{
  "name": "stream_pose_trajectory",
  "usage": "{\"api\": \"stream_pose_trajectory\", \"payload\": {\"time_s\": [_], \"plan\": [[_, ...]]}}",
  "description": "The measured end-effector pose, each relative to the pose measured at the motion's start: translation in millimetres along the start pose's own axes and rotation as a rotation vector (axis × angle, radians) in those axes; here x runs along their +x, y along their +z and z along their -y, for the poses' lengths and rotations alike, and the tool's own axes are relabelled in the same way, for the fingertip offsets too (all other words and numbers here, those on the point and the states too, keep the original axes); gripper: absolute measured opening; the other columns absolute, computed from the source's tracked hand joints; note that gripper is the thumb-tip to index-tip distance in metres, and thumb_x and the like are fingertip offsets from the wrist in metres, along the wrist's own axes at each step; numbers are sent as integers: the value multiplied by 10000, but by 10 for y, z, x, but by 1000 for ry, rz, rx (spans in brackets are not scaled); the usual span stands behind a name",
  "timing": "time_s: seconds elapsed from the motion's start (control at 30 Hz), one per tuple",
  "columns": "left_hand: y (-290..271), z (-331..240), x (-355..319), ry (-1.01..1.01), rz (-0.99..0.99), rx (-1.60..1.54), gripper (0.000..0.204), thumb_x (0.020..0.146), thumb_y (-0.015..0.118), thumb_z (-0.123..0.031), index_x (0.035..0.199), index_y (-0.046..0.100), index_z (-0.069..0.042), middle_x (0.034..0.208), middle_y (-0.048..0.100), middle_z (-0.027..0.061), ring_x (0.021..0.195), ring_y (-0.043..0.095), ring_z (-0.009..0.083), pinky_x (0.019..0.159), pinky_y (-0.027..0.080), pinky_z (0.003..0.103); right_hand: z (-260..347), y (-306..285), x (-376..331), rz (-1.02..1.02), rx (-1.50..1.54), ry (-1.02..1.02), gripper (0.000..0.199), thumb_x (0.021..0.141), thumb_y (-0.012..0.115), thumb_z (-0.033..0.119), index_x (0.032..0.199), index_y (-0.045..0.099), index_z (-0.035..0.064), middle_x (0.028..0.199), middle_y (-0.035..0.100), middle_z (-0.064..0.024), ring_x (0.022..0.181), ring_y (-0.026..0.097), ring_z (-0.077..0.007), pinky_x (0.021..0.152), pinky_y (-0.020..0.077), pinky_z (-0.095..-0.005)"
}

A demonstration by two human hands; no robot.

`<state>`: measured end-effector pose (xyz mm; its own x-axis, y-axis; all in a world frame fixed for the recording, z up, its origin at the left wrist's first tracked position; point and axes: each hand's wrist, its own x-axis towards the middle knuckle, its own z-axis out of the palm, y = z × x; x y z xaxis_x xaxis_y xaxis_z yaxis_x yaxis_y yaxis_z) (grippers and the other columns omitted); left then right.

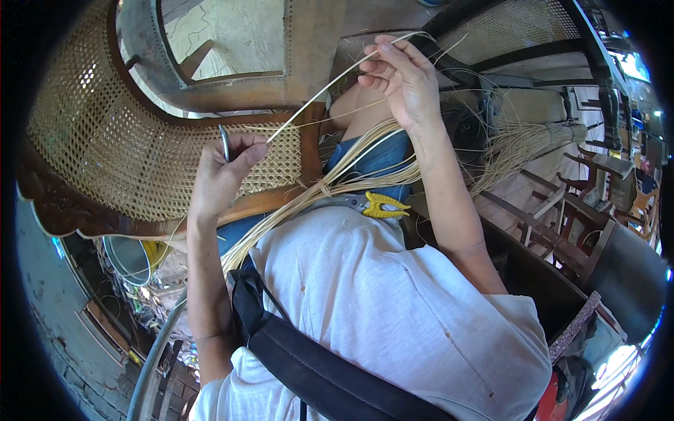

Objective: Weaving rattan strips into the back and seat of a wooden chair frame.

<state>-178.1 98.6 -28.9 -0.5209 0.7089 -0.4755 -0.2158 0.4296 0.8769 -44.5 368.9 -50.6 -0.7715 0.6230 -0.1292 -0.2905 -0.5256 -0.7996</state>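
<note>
A pale cane strand (pixel 324 90) stretches between my two hands, running up and to the right. My left hand (pixel 221 174) is closed on its lower end, near the woven cane panel (pixel 151 165) in a brown wooden frame. A shiny curved metal piece (pixel 224 142) sticks up from the same hand; its kind I cannot make out. Higher up, my right hand (pixel 409 88) pinches the strand between thumb and fingers, with the other fingers loosely curled. A tied bundle of cane strands (pixel 324 188) lies across my lap, beside yellow-handled shears (pixel 385 205).
Behind the panel stands a wooden frame (pixel 302 88) with an opening and small holes along its edge. More loose cane (pixel 523 151) spreads out at the right. A dark chair with cane webbing (pixel 519 35) is at the far right. A bucket (pixel 128 259) stands at the left.
</note>
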Motion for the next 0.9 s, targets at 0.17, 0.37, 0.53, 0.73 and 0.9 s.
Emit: {"api": "stream_pose_trajectory", "payload": {"time_s": [0.17, 0.37, 0.53, 0.73, 0.9], "plan": [[-5, 67, 1, 66, 34, -27, 220, 911, 655, -204, 969, 686, 6, 735, 604, -30, 614, 451, 35, 562, 391, 204, 106, -34, 104, 21, -82, -20, 141, 884, 667, 136, 935, 647, 6, 827, 682, -121, 702, 687, -197, 632, 595, -327], [-85, 8, -17, 15, 166, -58, 207, 929, 624, -207, 941, 676, -7, 691, 568, -30, 587, 447, 29, 505, 353, 186, 222, -52, 184, -60, -245, -62, 169, 877, 676, 147, 938, 654, -8, 806, 684, -118, 674, 672, -189, 632, 573, -320], [-257, 176, -58, -59, 137, -59, 201, 926, 626, -217, 908, 665, -20, 664, 545, -33, 517, 412, 5, 403, 260, 163, 418, -176, 272, -119, -274, -129, 159, 875, 676, 142, 913, 650, -10, 792, 682, -126, 669, 674, -191, 630, 576, -316], [-397, 234, -76, -103, 130, -10, 201, 917, 639, -228, 913, 672, -30, 667, 555, -35, 537, 437, 8, 413, 275, 160, 607, -231, 292, -138, -316, -189, 145, 881, 668, 139, 880, 650, -5, 781, 681, -121, 668, 675, -186, 635, 581, -310], [-461, 296, -45, -124, 127, 85, 194, 907, 648, -215, 911, 675, -23, 681, 572, -26, 558, 454, 24, 437, 318, 183, 704, -305, 323, -126, -333, -250, 151, 868, 680, 135, 859, 645, -11, 768, 678, -130, 651, 679, -196, 615, 588, -309]]}}
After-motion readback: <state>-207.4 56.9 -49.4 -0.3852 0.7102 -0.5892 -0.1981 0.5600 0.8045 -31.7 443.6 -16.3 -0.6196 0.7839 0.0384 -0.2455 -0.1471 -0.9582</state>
